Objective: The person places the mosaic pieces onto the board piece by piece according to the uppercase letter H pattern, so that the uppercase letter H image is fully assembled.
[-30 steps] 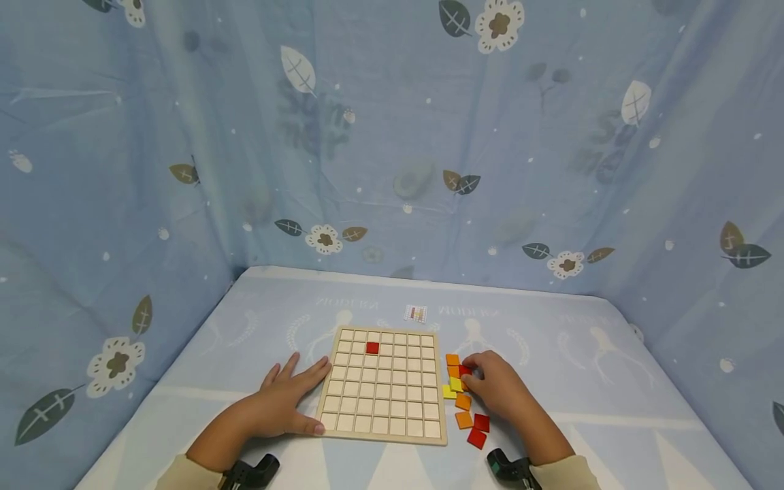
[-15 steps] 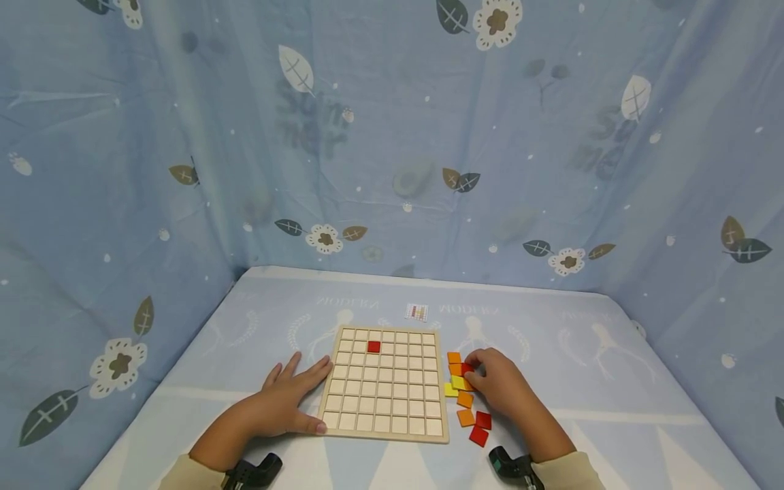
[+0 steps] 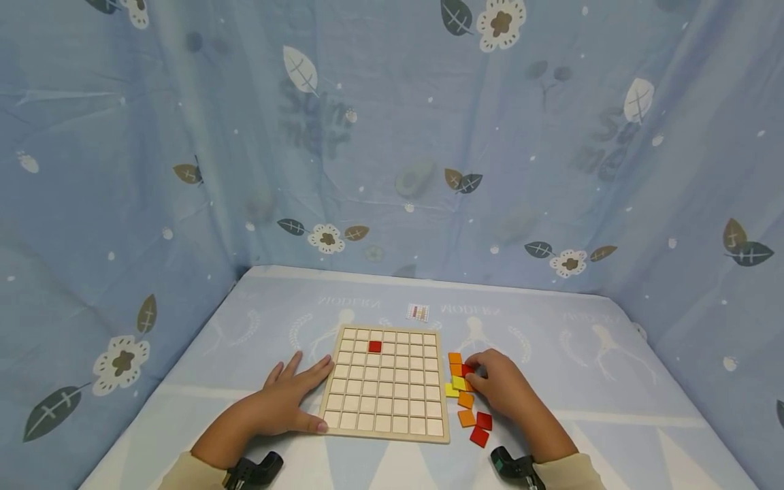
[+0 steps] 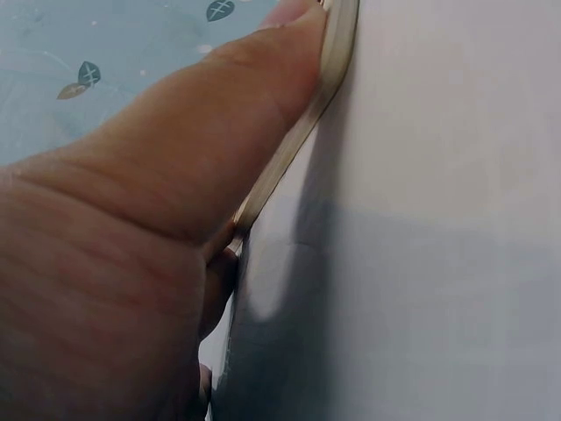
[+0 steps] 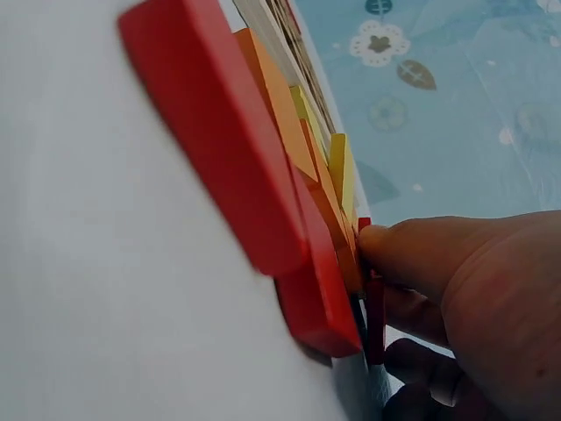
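A square wooden grid board [image 3: 387,438] lies on the table, with one red tile [image 3: 375,347] in its second row. Along the board's left side rests my left hand [image 3: 284,401], fingers spread and thumb on the near left corner; the left wrist view has that thumb [image 4: 237,96] against the board's edge [image 4: 289,149]. To the right of the board, my right hand [image 3: 502,384] pinches a red tile [image 3: 468,369] between thumb and fingers, among orange tiles [image 3: 454,358] and yellow tiles [image 3: 458,383]. The right wrist view shows the thumb [image 5: 421,250] at that tile.
Loose orange tiles [image 3: 466,418] and red tiles [image 3: 480,436] lie nearer me, beside the board's right edge. A small printed card [image 3: 418,312] is behind the board. A patterned blue curtain [image 3: 392,136] encloses the table's back and sides.
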`<state>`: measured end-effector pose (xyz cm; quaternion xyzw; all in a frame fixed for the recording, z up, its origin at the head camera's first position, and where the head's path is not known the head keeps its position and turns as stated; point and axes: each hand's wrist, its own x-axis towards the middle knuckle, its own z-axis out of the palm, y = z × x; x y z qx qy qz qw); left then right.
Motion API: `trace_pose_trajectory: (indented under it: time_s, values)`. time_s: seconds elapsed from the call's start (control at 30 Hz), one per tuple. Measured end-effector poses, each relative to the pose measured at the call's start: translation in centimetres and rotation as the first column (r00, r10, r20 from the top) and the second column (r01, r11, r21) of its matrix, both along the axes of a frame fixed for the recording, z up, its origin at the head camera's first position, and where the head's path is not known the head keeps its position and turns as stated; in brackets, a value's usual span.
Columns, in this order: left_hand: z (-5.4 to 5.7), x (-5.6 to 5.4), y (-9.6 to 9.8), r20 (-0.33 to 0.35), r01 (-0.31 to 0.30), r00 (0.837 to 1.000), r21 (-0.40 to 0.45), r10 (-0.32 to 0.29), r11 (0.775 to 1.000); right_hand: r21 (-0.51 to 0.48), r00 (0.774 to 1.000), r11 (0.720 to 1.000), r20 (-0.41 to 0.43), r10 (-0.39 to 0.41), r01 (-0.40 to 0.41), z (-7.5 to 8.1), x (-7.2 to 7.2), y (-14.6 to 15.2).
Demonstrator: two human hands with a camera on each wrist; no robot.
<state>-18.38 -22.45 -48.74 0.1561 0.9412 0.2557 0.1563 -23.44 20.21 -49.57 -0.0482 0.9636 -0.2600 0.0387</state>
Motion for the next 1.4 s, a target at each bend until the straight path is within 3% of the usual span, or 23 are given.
trace_pose_trajectory:
  time_s: [0.23,0.73,1.03,1.4]
  values:
    - [0.1,0.2,-0.6,0.003,-0.004,1.000,0.003,0.004,1.000,-0.027,1.000,1.000,-0.020,-0.015,0.014,-0.2,-0.2,-0.6]
    - [-0.1,-0.6,-0.2,-0.027,0.048,0.998,-0.001,-0.048,0.999,-0.101,0.999,0.995,-0.046,0.019,-0.023,1.8,0.8,-2.4]
    - [-0.1,-0.6,-0.5,-0.035,0.065,0.997,0.007,-0.065,0.998,-0.129,0.992,0.984,-0.063,0.112,-0.120,2.5,1.1,-6.1]
    - [-0.4,-0.3,-0.4,-0.030,0.072,0.997,0.028,-0.071,0.997,-0.174,0.972,0.958,-0.102,0.211,-0.226,1.9,-0.2,-10.2]
